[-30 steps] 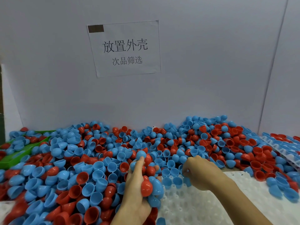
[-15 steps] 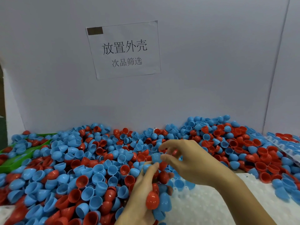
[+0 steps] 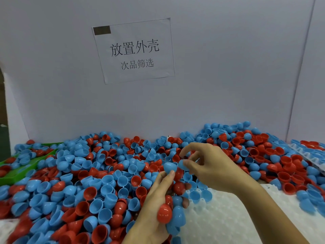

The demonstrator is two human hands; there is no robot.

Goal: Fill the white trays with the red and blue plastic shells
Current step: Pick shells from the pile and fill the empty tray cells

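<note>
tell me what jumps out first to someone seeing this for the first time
The heap of red and blue plastic shells spreads across the bench against the grey wall, under a paper sign with printed characters. At lower centre the left hand grips a handful of shells while the right hand pinches a blue shell above the white tray.

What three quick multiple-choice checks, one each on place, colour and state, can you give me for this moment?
1. Where is the green bin? A far left B far right C centre
2. What colour is the shell pinched by the right hand? A red B blue C white
3. What is the left hand doing? A lying flat B pointing C gripping a handful of shells

Key: 1 A, it shows at the left edge of the pile. 2 B, blue shows between the fingertips. 3 C, fingers curl round red and blue shells.
</note>
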